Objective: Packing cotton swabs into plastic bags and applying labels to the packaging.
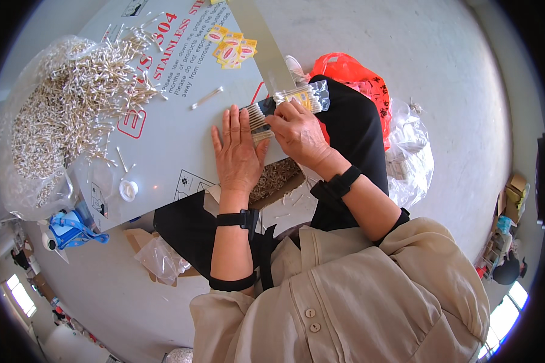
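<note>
My left hand (235,148) lies flat on the grey table sheet, fingers stretched out. Its fingertips and thumb rest beside a row of cotton swabs (257,121) lined up on a dark strip near the table's edge. Close by on the right, my right hand (301,132) has its fingers closed on a small clear bag of cotton swabs (307,97) with a yellow card inside. The fingers hide part of that bag. A few loose swabs (207,98) lie just beyond my left fingertips.
A big clear bag (18,199) spills a heap of cotton swabs (72,103) at left. Yellow cards (232,48) lie at the far side. Below the edge sits a cardboard box (293,184) of swabs. A red bag (375,85) and a clear bag (413,160) are at right.
</note>
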